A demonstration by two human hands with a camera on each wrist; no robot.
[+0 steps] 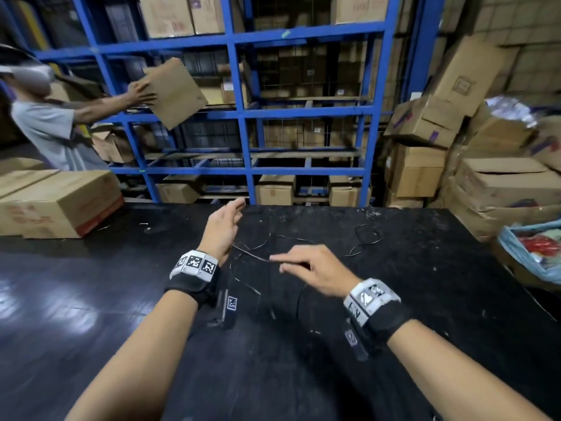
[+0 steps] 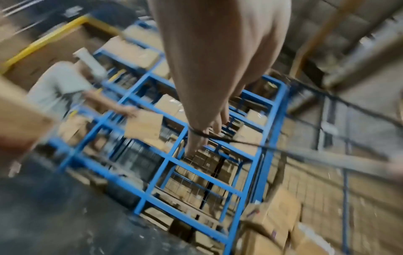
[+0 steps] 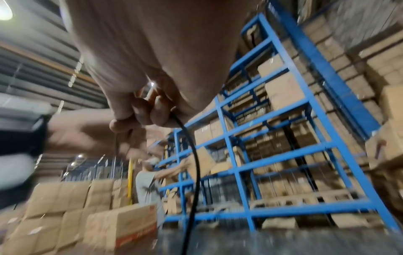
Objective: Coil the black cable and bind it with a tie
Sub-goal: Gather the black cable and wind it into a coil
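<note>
The thin black cable [image 1: 365, 237] trails in loose loops over the black table [image 1: 425, 314]. My left hand [image 1: 230, 214] is raised above the table with its fingers straight. In the left wrist view the cable [image 2: 229, 140] runs in a turn around those fingers [image 2: 196, 138] and off to the right. My right hand [image 1: 291, 262] hovers to the right of it, pinching a strand that stretches between the two hands. The right wrist view shows my right hand [image 3: 141, 113] curled on the cable [image 3: 195, 163], which hangs down from it. I see no tie.
A cardboard box [image 1: 57, 202] sits on the table's left end. Behind the table stands a blue rack [image 1: 243, 117] full of boxes, where a person [image 1: 45, 126] handles a box. Stacked boxes [image 1: 485, 177] and a blue bag [image 1: 534, 247] crowd the right side.
</note>
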